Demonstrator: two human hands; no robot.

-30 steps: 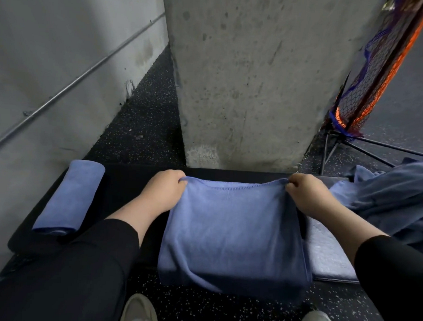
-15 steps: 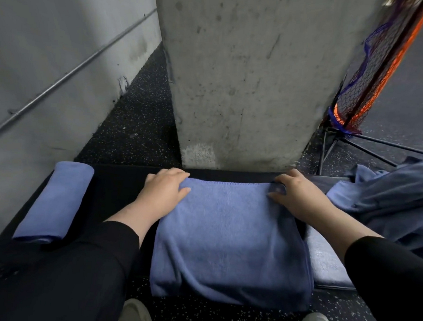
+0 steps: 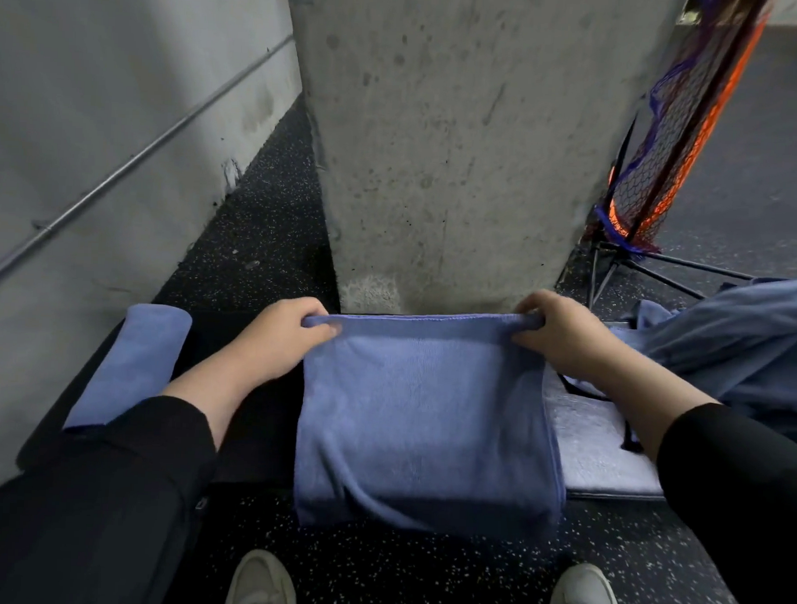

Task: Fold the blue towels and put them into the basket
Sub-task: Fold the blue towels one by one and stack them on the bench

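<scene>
Left hand (image 3: 276,337) and right hand (image 3: 564,336) are each pinching a top corner of the blue towel (image 3: 424,412), its lower part draping over the desk (image 3: 254,432) edge; folded towel (image 3: 129,363) lying left.

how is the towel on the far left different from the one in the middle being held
The left towel is rolled or folded into a narrow bundle; the middle towel is a wide, flat rectangle. The left towel lies untouched on the dark bench; the middle towel is pinched at its far corners by the left hand and right hand, its near edge hanging over the bench's front. Both are the same blue cloth.
</scene>
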